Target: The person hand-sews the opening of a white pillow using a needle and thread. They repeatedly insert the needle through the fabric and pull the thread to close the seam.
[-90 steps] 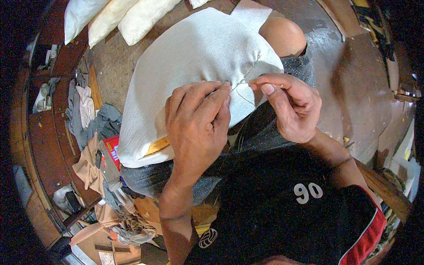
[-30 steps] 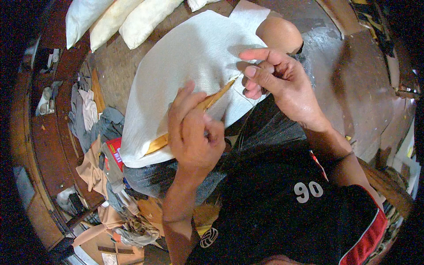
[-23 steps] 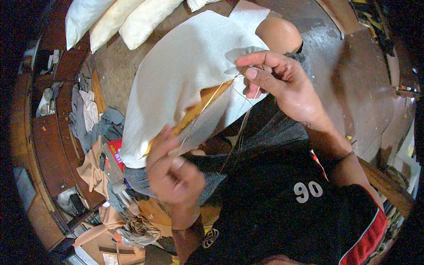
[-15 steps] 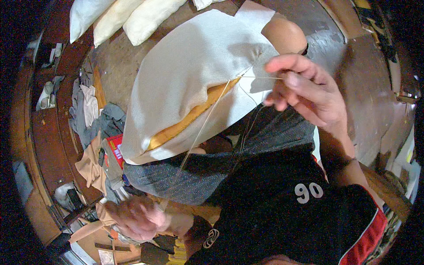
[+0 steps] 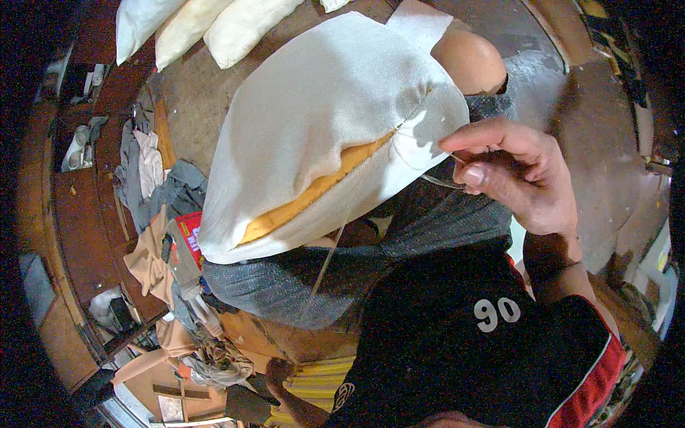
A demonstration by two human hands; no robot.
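Across my lap lies a pale grey-white fabric cushion cover [image 5: 307, 93]. Its long slit shows a yellow-orange filling [image 5: 317, 189], and gathered stitches close the slit's upper right end. My right hand [image 5: 521, 167] is beside that end, thumb and forefinger closed on a fine thread [image 5: 458, 158] that leads to the fabric. A pale curved strand [image 5: 444, 182] runs under its fingers; whether thread or needle I cannot tell. Low at the left, my left hand [image 5: 278, 374] is curled in shadow, its contents hidden. Another thread [image 5: 328, 260] slants from the cover down toward it.
White stuffed cushions [image 5: 239, 32] lie on the floor at the far left. Cloth scraps [image 5: 182, 192] and a red packet [image 5: 190, 232] are heaped left of my lap. A wooden cabinet [image 5: 93, 235] stands at the left. My bare knee [image 5: 467, 60] shows beyond the cover.
My left hand has drawn back, down and to the right, away from the cover. My right hand has moved slightly down and right. The threads between them have shifted.
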